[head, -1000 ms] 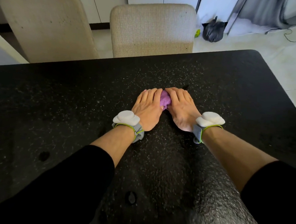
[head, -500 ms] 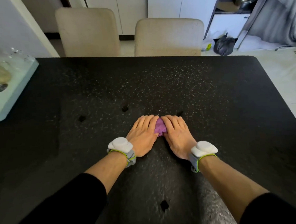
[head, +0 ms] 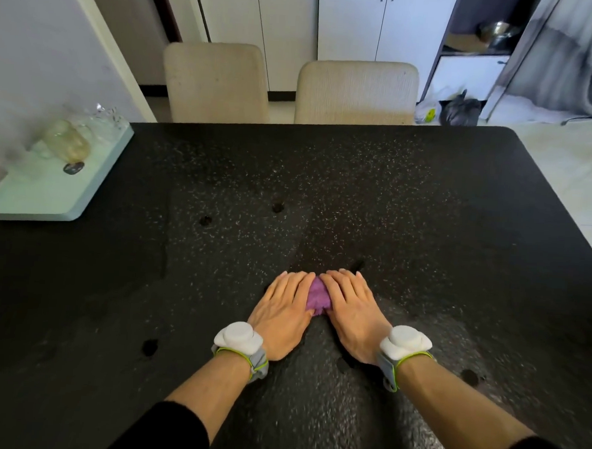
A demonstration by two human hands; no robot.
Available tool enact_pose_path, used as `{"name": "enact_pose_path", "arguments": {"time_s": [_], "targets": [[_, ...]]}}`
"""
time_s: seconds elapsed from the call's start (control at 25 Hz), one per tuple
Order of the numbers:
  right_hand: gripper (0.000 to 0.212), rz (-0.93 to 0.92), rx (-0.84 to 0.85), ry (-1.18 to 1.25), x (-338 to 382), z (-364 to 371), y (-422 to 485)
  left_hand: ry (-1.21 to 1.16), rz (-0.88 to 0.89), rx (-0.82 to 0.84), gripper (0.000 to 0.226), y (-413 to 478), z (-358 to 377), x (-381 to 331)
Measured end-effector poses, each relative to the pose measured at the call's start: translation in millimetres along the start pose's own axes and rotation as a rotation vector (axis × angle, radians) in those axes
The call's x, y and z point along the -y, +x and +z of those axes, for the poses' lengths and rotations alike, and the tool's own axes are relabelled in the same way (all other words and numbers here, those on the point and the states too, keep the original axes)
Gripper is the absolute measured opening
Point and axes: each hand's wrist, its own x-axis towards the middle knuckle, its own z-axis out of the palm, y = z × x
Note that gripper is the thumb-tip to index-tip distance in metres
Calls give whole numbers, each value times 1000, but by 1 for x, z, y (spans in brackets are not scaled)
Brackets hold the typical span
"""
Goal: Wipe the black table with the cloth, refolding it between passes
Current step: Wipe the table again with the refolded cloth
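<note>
Pressing flat on the black speckled tabletop (head: 425, 214), my left hand (head: 285, 308) and right hand (head: 351, 313) lie side by side with their fingers straight and close together. Neither grip curls round anything; both are open-palmed. Between and under them sits the one small bunched purple cloth (head: 318, 297), near the middle of the tabletop and towards my edge. Only a narrow wedge of it shows in the gap between the two hands, and both hands touch it along their inner sides. How much of the cloth lies beneath the palms I cannot tell. Each wrist carries a grey band with a white puck (head: 239, 338) (head: 405, 341), two in all. Two beige upholstered chairs (head: 216, 82) (head: 356, 93) stand at the far edge. One pale green tray (head: 66, 198) rests at the left side, with one clear glass jar (head: 67, 142) lying on it.
</note>
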Motion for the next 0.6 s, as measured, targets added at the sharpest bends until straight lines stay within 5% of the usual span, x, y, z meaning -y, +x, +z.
{"name": "enact_pose_path", "arguments": {"time_s": [0.6], "targets": [[63, 51, -35, -7, -37, -13, 179, -49, 4, -45, 65, 146, -12, 121]]}}
